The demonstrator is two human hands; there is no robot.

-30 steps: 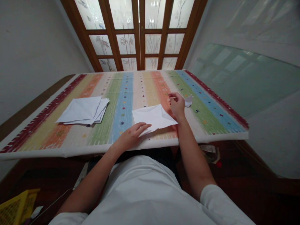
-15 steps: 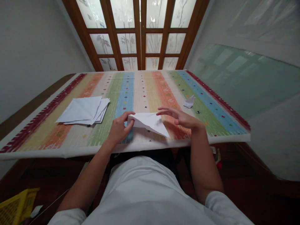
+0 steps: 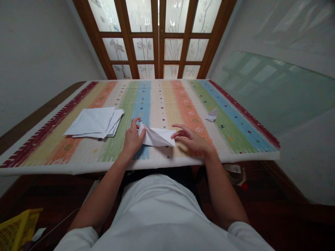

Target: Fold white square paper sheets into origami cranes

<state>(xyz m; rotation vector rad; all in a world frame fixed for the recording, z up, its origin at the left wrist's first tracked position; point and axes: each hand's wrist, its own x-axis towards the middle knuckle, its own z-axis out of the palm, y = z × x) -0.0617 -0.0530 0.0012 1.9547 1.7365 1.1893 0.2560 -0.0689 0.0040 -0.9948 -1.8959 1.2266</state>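
A folded sheet of white paper (image 3: 158, 136) is held above the striped tablecloth close to the near edge, its left part raised in a fold. My left hand (image 3: 133, 137) pinches the left end between thumb and fingers. At the right end, the thumb and a finger of my right hand (image 3: 191, 138) close on the paper's edge, while the index finger stretches out above it. Left of my hands lies a stack of white paper sheets (image 3: 90, 122), slightly fanned. A small folded white paper piece (image 3: 211, 114) stands on the cloth beyond my right hand.
The striped tablecloth (image 3: 167, 94) covers the table, its white border hanging along the near edge. Glazed wooden doors (image 3: 159, 38) stand at the far side. A glass panel (image 3: 274, 90) leans at the right wall. A yellow crate (image 3: 21, 226) sits on the floor at lower left.
The sheet's near right corner has been brought up and in, so the paper now looks narrower. My right hand has moved left and down onto its right end; my left hand has turned slightly.
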